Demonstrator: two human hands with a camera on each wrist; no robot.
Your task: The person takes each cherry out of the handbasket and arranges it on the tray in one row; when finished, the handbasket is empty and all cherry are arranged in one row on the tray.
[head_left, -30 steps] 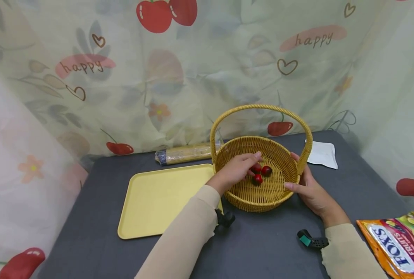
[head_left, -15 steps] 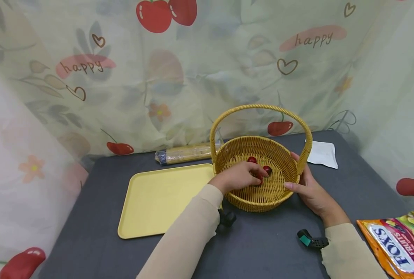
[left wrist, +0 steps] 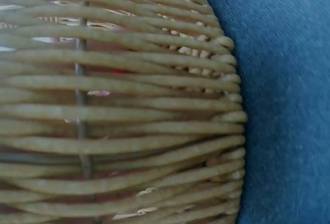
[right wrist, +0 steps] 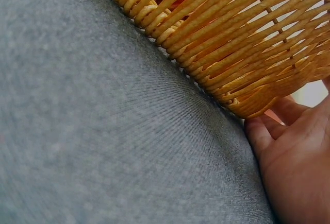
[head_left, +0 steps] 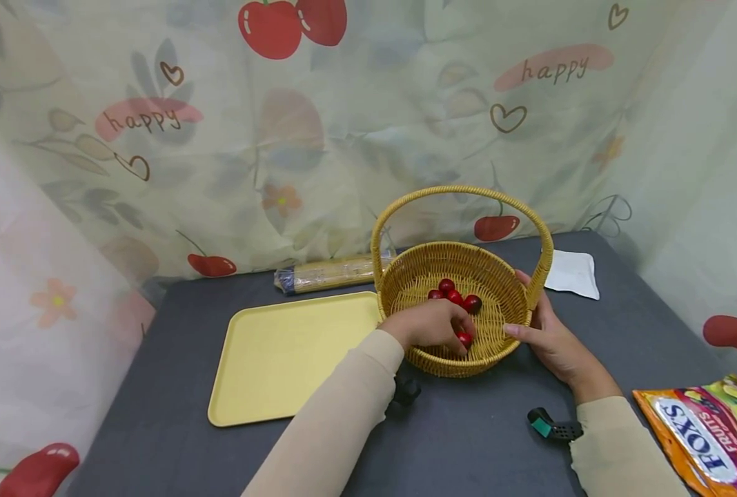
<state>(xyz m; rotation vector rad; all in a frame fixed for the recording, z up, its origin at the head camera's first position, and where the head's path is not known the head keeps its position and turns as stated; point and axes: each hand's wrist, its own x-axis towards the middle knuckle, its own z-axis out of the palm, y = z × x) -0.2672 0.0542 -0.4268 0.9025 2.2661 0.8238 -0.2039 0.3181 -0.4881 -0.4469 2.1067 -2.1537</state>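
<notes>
A round wicker basket (head_left: 455, 366) with a tall arched handle stands on the dark table. Several dark red cherries (head_left: 472, 304) lie together on its floor. My left hand (head_left: 427, 324) reaches in over the near-left rim, its curled fingers around another cherry (head_left: 464, 339) near the front wall. In the left wrist view the woven basket side (left wrist: 124, 113) hides most of that hand. At the basket's right side, below the handle's foot, my right hand (head_left: 551, 342) grips the rim, thumb inside and fingers outside. The right wrist view shows the right hand's fingers (right wrist: 263, 131) against the basket's base.
A pale yellow tray (head_left: 294, 359) lies left of the basket, partly behind the left sleeve. Behind it is a long plastic-wrapped bundle (head_left: 331, 274). A white packet (head_left: 572, 274) sits at back right, and a colourful Fox's candy bag (head_left: 704, 435) at front right.
My left hand has moved from the middle of the basket toward its front, uncovering more cherries behind it. The right hand keeps its grip on the rim.
</notes>
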